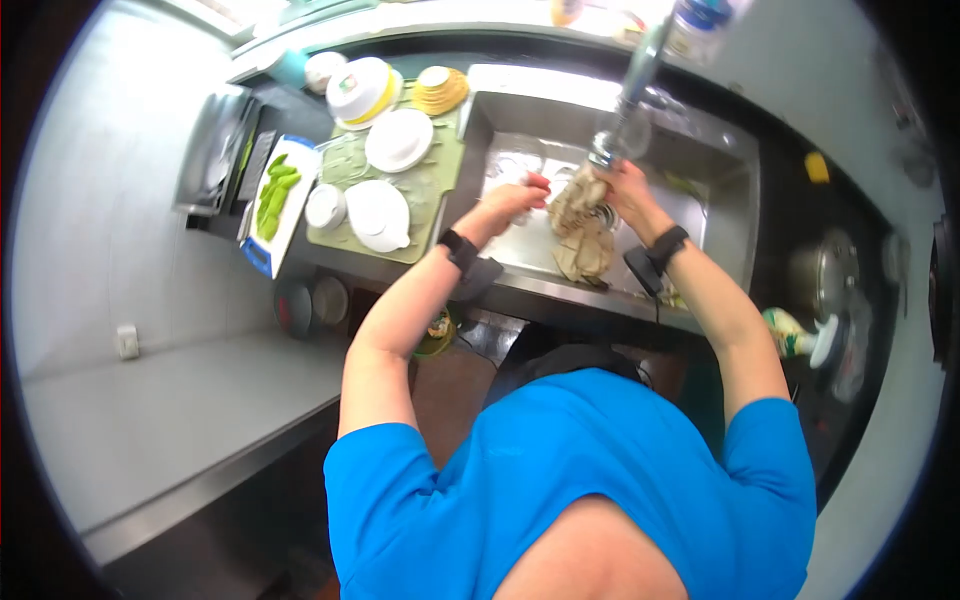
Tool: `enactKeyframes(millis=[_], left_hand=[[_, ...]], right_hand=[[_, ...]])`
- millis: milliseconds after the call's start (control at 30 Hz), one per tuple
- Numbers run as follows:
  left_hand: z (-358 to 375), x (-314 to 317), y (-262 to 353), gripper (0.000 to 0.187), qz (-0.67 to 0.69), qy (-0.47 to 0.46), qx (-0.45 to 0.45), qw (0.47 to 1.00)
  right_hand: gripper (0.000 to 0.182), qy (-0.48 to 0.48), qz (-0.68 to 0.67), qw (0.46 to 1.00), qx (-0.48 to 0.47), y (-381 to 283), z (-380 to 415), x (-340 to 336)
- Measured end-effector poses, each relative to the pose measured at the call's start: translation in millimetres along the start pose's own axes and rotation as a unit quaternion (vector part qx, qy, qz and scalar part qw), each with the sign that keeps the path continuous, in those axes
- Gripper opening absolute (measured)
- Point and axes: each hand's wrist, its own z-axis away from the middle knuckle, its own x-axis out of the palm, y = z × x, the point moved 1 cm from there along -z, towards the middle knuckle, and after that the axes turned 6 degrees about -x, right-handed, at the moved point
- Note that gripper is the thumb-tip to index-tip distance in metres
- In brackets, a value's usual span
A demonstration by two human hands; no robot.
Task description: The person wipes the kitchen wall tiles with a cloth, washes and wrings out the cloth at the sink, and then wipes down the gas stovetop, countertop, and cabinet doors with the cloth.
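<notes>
Under the tap (606, 148), my right hand (628, 190) grips the upper end of a wet beige cloth (585, 245), which hangs down into the metal sink (725, 215). The cloth looks crumpled, with darker patches. My left hand (512, 200) is over the left side of the sink, a little apart from the cloth. Its fingers are curled together; a pale, shiny bit shows by them, too blurred to name. Both wrists wear black bands.
Left of the sink, a green drying mat (440, 185) carries upturned white bowls (400, 140) and a yellow bowl (440, 90). Farther left, green vegetables (275, 195) lie on a cutting board (285, 225). A spray bottle (790, 335) and a metal pot (832, 275) are on the right.
</notes>
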Motion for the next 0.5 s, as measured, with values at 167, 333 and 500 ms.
enactKeyframes(millis=[167,333,500], left_hand=[[15,14,7,0.037,-0.082,0.027,0.054,0.995],[8,25,7,0.038,-0.034,0.044,0.129,0.99],[-18,48,-4,0.053,-0.067,0.042,0.168,0.983]], right_hand=[[0.016,-0.052,0.09,0.993,-0.048,41,-52,-64],[0.015,-0.107,-0.004,0.991,-0.081,50,-66,-83],[0.023,-0.084,-0.127,0.985,0.079,8,-18,-24]])
